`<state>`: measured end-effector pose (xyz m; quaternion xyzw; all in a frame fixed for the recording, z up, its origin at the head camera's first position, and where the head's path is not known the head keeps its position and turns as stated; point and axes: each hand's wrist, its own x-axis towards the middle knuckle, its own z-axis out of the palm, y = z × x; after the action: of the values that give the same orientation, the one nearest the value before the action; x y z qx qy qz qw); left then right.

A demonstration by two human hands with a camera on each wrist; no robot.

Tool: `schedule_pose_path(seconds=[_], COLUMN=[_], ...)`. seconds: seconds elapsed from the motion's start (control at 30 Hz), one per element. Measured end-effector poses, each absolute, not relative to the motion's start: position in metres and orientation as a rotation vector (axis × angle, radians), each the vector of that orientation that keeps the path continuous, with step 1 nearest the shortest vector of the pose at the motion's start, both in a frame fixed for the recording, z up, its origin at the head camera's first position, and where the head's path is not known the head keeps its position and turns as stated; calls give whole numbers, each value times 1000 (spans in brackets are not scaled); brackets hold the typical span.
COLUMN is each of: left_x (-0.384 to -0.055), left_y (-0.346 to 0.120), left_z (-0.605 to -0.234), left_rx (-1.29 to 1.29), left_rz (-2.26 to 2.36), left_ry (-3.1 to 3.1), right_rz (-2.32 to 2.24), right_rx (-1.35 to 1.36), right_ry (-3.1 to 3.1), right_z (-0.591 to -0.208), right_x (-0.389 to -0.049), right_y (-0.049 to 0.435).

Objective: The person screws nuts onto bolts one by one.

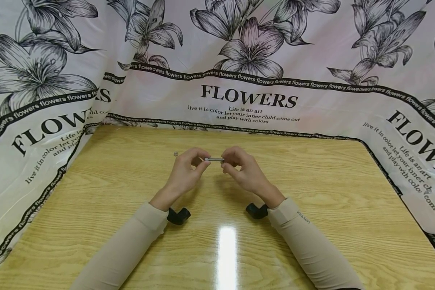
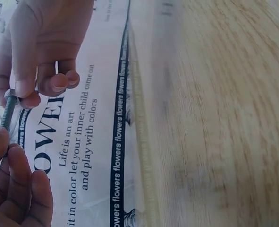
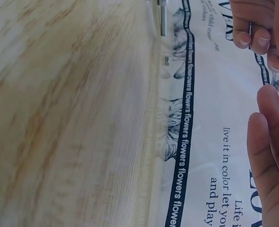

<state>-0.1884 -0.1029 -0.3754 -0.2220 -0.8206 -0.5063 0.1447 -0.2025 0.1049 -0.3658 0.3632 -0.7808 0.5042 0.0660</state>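
Observation:
Between the two hands, a silver threaded bolt (image 1: 215, 160) lies roughly level above the table. My left hand (image 1: 184, 171) pinches its left end between thumb and forefinger. At the other end, my right hand (image 1: 249, 172) grips the bolt with thumb and fingertips. The left wrist view shows the bolt's threads (image 2: 8, 115) and a wider hex piece (image 2: 10, 93) at the right hand's fingertips; I cannot tell whether that is the head or a nut. In the right wrist view the bolt is mostly cut off by the frame edge.
A small metal nut (image 1: 176, 153) lies on the wood-grain table (image 1: 329, 181), just left of the left hand. The right wrist view has a grey metal rod (image 3: 164, 20) near the table's far edge. Flower-printed cloth (image 1: 250, 96) walls off the back and sides.

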Motion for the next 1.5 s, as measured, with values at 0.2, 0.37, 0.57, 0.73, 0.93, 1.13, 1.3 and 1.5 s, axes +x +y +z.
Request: schedule_pose_path(seconds=[0.2,0.37,0.57,0.73,0.93,1.13,1.3,1.5], left_x=[-188,-187,-187,-187,-187,-187,-187,-187], left_y=[-103,-102,-103,-103,-103,-102,-102,-102], left_z=[-375,-375,-374,-374,-373,-374,-374,-375], left_rx=[-638,-653,-638,-639,-633,-645,-651,-654], left_rz=[-1454,-1447,-1446,-1454,-1465,-1460,-1462,-1462], left_ry=[-2351,-2335,-2345,-2362,-2363,-2349,-2339,-2340], right_rz=[1515,1511,1518,1532,1529,1512,1495,1505], right_rx=[1011,973,966,1024,1088,1072,1022,953], right_ry=[-2436,-2479,-2484,-2417,-2355,-2395,-2460,-2505], right_z=[-379,-379,-378,-378,-379,-379,-379,-378], right_x=[-212,-211,-211,-210,-211,-211,-210,-209], right_y=[108,109,110,108,108,108,109,110])
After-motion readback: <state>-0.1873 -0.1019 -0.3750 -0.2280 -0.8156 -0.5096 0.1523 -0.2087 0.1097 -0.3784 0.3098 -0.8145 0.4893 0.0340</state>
